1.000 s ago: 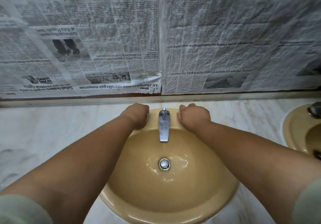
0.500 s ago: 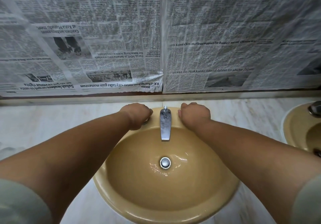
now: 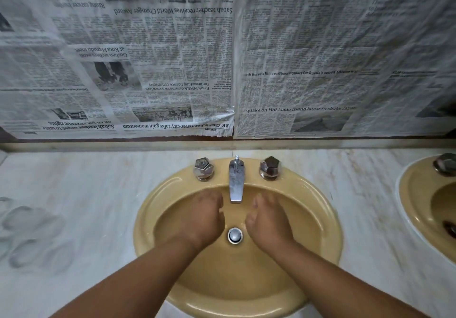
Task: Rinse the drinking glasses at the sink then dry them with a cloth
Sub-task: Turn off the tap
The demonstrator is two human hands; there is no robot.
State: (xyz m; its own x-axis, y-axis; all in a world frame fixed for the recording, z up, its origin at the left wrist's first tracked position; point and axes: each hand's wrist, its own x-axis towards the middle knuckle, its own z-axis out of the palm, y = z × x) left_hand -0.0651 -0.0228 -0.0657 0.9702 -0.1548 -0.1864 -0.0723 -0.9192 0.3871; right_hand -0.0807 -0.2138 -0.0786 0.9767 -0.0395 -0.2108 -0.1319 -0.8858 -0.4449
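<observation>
Spout (image 3: 236, 182) juts between left hand (image 3: 202, 216) and right hand (image 3: 267, 219) over the basin (image 3: 146, 209).

Wall newspaper (image 3: 308, 83) headlines: "quake on Hokkaido island"; upside-down, "Sabah teacher receives World Changer Award"

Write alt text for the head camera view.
The left hand and right hand hang empty inside a yellow basin, on either side of its chrome spout. Newspaper covers the wall behind the marble counter.
</observation>
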